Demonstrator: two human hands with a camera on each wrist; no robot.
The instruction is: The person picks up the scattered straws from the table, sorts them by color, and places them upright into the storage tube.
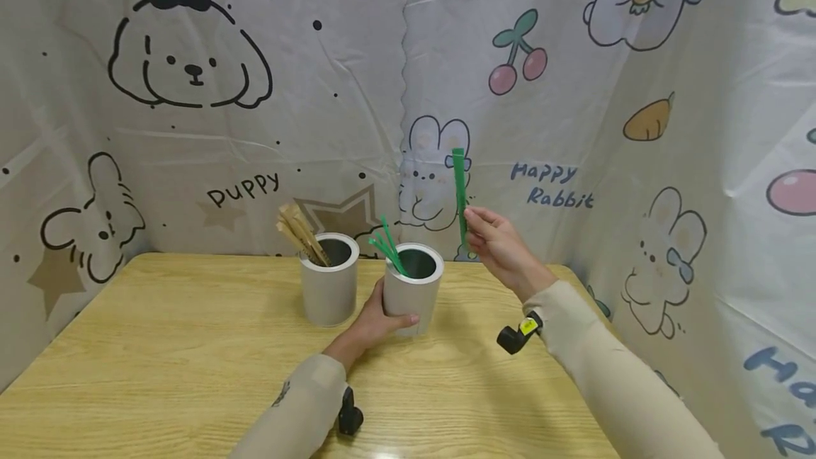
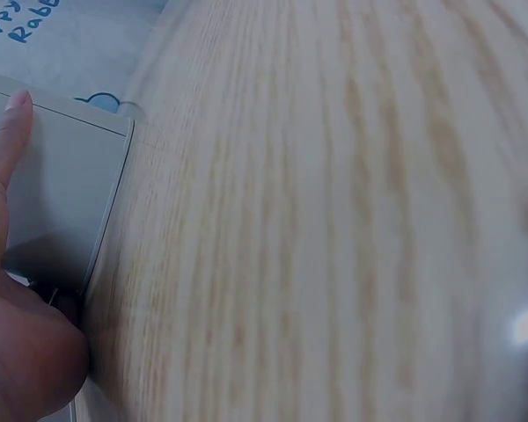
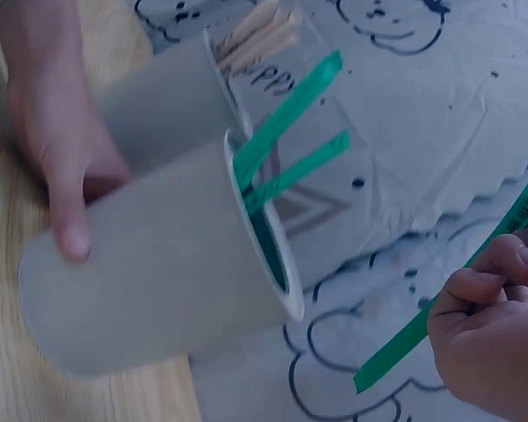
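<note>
My left hand (image 1: 375, 319) grips the lower side of a white cylindrical holder (image 1: 411, 299), its thumb across the front. Several thin green sticks (image 1: 390, 250) lean out of this holder's left rim. Up and to the right of it, my right hand (image 1: 500, 246) pinches one flat green wrapped stick (image 1: 460, 186) held nearly upright. Dark print shows on that stick in the right wrist view, where both ends stick out past the fingers (image 3: 475, 286). In the left wrist view, only part of the left hand (image 2: 18, 343) and the holder's wall (image 2: 66, 185) appear.
Left of the gripped holder stands a second white holder (image 1: 328, 296) with several brown wrapped sticks (image 1: 302, 232) leaning in it. Both are near the back of the wooden table (image 1: 191, 360). A printed curtain (image 1: 331, 126) hangs behind the table and along its sides.
</note>
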